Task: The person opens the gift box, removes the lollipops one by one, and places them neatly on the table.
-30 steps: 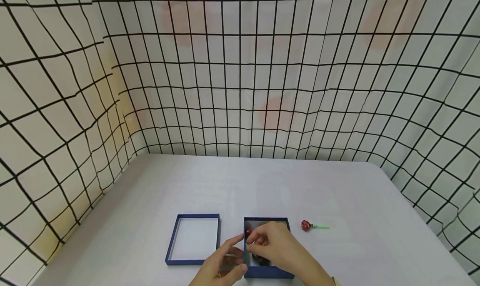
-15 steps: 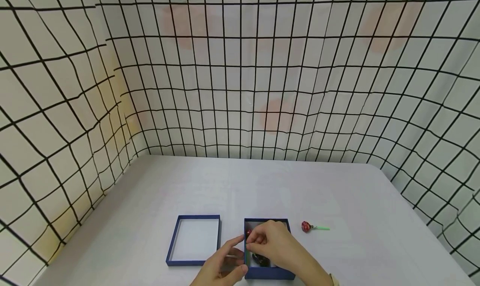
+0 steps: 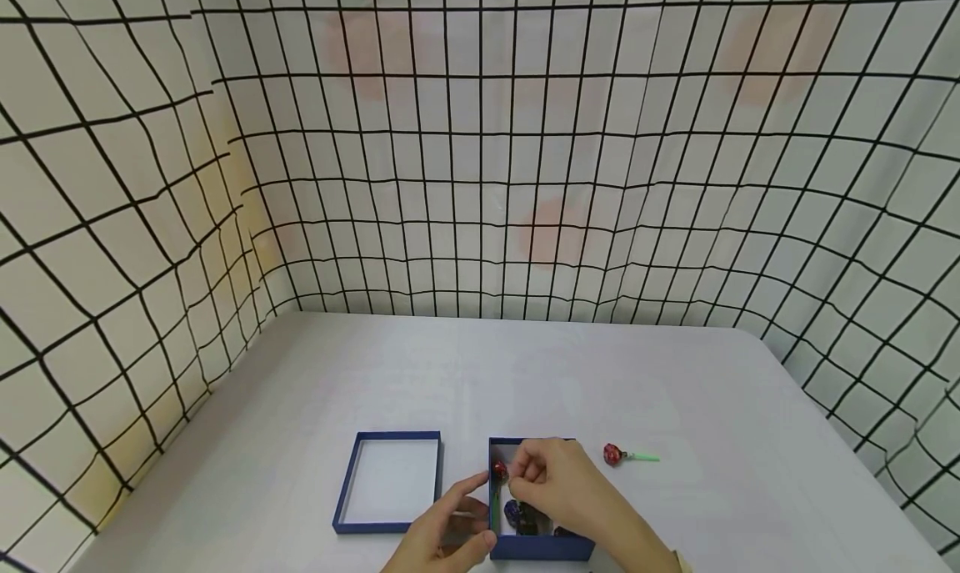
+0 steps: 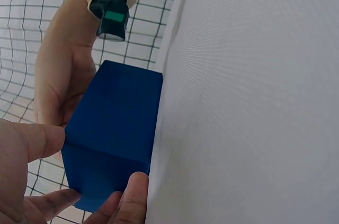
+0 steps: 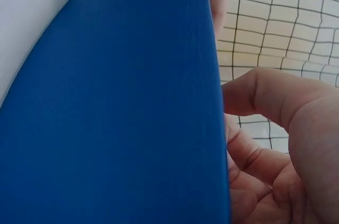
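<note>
A blue open box [image 3: 540, 548] stands near the front of the table. Inside it, in the head view, a red lollipop [image 3: 500, 470] lies along the left wall with its green stick [image 3: 496, 510] towards me. Dark-wrapped candies [image 3: 527, 521], one of them bluish, lie beside it. My left hand [image 3: 442, 527] touches the box's left side with spread fingers. My right hand [image 3: 558, 481] is over the box, its fingers loosely bent and nothing visible between them; in the right wrist view, the box wall hides its fingertips. A second red lollipop [image 3: 612, 454] lies right of the box.
The blue-rimmed box lid [image 3: 387, 525] lies inside-up on the white table [image 3: 480, 373], left of the box. A black-lined grid backdrop [image 3: 480, 156] rises behind the table and along both sides.
My right hand has moved a little right, off the red lollipop at the left wall, so more of the box's contents shows. The left hand has stayed at the box's side.
</note>
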A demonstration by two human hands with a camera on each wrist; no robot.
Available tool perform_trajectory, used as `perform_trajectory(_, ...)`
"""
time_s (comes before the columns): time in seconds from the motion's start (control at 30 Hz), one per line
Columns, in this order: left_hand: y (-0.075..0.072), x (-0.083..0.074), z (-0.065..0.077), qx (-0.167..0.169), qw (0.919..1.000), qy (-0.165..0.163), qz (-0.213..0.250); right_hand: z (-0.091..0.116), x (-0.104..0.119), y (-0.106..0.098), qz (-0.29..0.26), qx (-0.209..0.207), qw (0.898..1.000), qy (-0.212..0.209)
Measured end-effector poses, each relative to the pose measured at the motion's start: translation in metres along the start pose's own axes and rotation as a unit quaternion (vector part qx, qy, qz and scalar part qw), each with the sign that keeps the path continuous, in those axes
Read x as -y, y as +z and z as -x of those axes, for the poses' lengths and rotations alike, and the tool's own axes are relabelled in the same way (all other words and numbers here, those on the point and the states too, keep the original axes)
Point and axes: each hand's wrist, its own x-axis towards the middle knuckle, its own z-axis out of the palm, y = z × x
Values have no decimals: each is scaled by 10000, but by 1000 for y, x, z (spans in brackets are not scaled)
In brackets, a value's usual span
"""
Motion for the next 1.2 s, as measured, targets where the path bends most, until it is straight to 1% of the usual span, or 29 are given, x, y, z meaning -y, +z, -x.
perform_trajectory(0.13,0,-1,0,1,10000,-31,-25,3,-2,-5,48,-118,9999,95)
perform_trajectory(0.5,2,-1,0,-80,9997,-227,-44,12,-5,-14,-134,-311,9989,335)
perform_trajectory(0.87,2,-1,0,-104,9995,-289,-49,22,-8,-28,-682,-253,9965,401)
perform_trajectory(1.07,1,-2,0,-53,9995,-320,9,27,-15,-39,-1006,-197,9943,295)
perform_trajectory(1.2,1,-2,-1,-47,9994,-338,26,29,-20,-46,-1206,-255,9917,364)
